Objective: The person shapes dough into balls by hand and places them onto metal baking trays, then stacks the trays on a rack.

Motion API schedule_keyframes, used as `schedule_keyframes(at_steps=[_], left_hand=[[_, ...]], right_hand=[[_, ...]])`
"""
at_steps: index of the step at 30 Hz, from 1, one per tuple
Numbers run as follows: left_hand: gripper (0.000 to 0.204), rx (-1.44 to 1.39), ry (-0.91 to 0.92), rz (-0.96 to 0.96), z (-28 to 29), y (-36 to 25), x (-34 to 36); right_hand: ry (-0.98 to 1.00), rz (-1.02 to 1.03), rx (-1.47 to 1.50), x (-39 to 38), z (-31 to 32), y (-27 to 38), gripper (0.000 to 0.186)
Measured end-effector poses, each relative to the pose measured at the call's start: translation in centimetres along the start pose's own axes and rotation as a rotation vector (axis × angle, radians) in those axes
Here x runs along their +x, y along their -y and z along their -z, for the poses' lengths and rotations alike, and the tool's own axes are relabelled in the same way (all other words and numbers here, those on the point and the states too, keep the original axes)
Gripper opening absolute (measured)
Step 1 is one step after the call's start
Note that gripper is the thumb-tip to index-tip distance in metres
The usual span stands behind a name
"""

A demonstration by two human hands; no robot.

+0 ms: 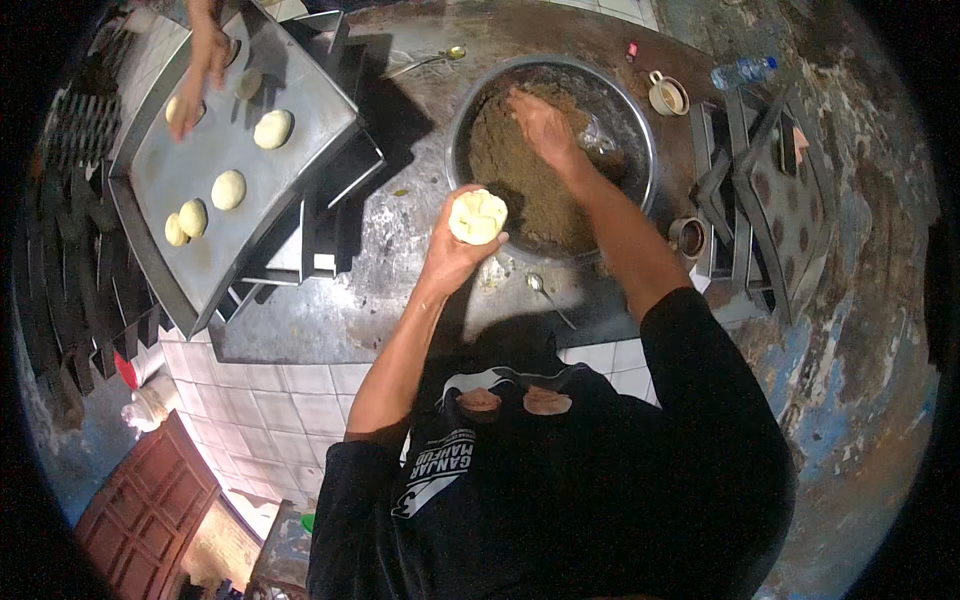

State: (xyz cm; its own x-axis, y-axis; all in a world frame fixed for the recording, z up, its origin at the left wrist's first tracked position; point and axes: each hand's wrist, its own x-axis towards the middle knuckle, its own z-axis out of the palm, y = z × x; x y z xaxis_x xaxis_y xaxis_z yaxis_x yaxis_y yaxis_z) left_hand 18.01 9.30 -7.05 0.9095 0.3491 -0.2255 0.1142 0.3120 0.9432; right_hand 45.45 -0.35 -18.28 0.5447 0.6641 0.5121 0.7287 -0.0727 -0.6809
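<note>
A pale, cupped round of dough [479, 217] rests in my left hand [452, 254], whose fingers curl round its sides. Its top is folded and hollowed, facing up. My right hand [545, 132] reaches into a wide metal bowl [650, 178], fingers stretched out over the brown crumbly filling [515, 165] and touching it. The fingertips partly blend into the filling. The left hand is just off the bowl's near left rim.
At left, a large metal tray [270, 185] holds several dough balls [229, 190]; another person's hand [208, 58] touches one there. Spoons [537, 284], a cup [667, 95], a dark-filled cup [688, 237], a plastic bottle [742, 72] and stacked trays [785, 215] surround the bowl.
</note>
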Motion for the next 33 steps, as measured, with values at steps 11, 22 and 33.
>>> schedule_keyframes(at_steps=[11, 22, 33], left_hand=[[0.056, 0.120, -0.037, -0.052, 0.9, -0.2, 1.3], [0.057, 0.468, -0.053, -0.372, -7.2, 1.7, -3.2], [0.044, 0.755, -0.011, -0.522, -8.9, 3.0, -13.2]], right_hand=[[0.651, -0.930, 0.463, -0.5, 4.3, 6.8, 0.030], [0.033, -0.581, 0.694, -10.8, 10.0, 24.2, 0.053], [-0.020, -0.045, -0.164, -17.7, 11.6, 34.9, 0.034]])
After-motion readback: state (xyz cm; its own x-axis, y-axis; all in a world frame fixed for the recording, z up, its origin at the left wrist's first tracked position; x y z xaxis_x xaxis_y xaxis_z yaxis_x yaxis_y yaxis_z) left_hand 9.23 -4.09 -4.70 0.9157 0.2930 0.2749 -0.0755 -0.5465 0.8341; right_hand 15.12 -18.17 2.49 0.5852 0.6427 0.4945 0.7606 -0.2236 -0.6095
